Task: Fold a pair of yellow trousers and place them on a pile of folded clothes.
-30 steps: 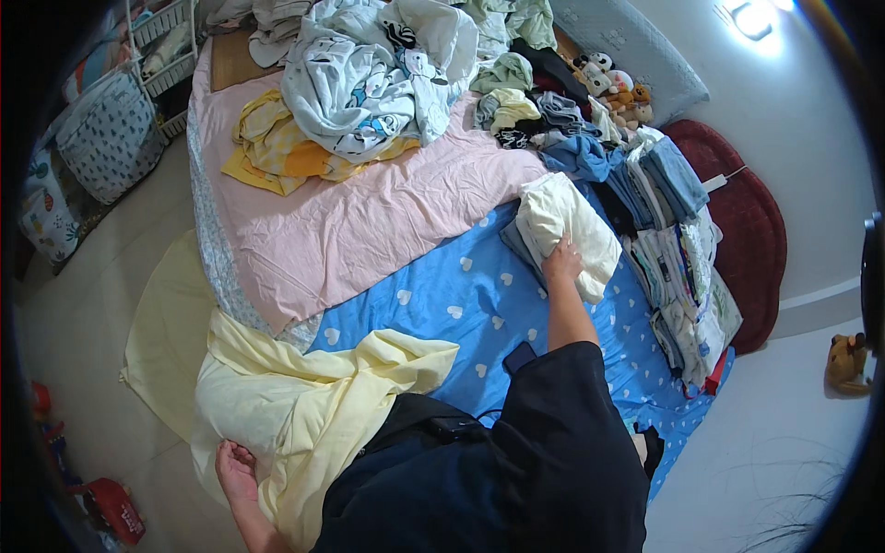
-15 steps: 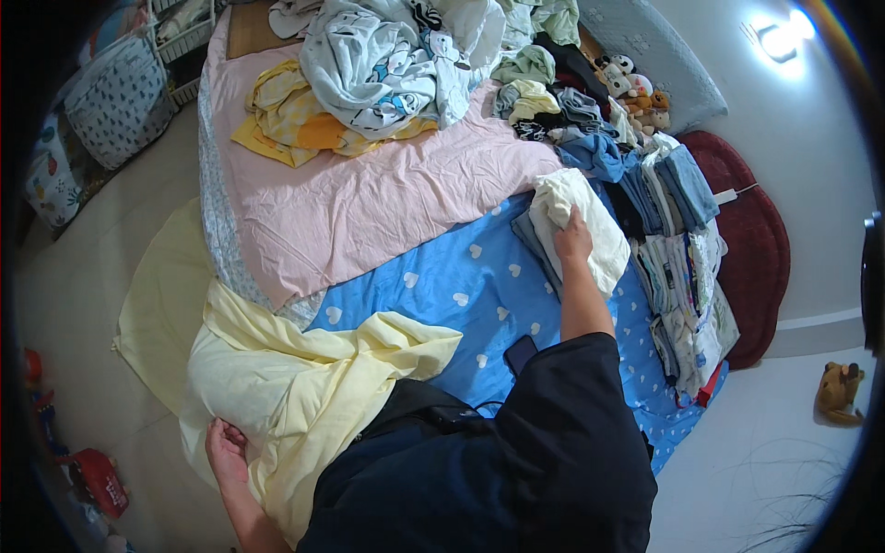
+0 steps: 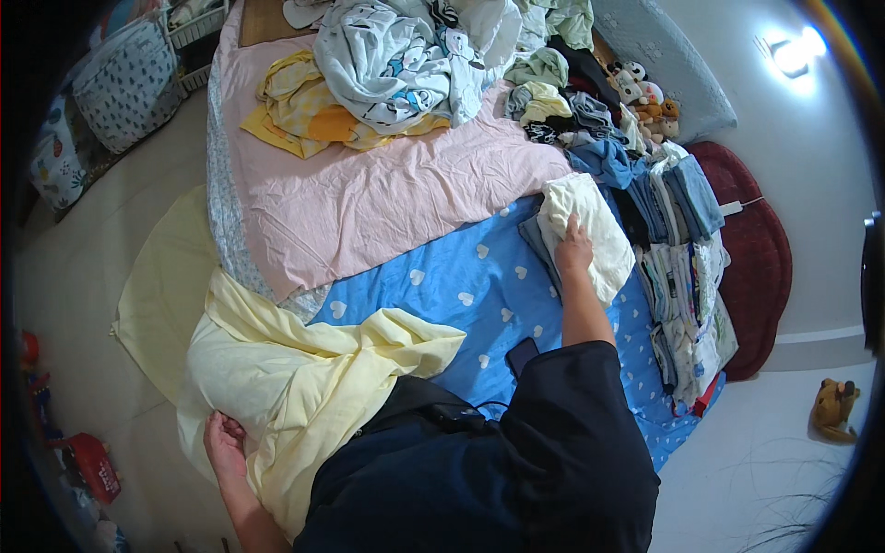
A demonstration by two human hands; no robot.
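My right hand rests on top of a folded cream cloth, its fingers stretched over the fabric. Folded blue-grey clothing shows beneath the cream cloth's left edge. A large pale yellow sheet is draped across my lap and down to the floor on the left. My left hand lies against the sheet's lower left part, palm partly turned up and fingers loosely bent, with no cloth visibly gripped. A dark phone lies on the blue heart-patterned bedding near my right arm.
Rows of folded clothes line the bed's right side, beside a dark red headboard-like panel. Rumpled laundry covers the far end over a pink sheet. Plush toys sit far right; patterned storage bags stand far left.
The whole view has shifted slightly. My right hand's fingers lie flatter on the cream cloth, which looks smoother at its far end. My left hand stays by the yellow sheet.
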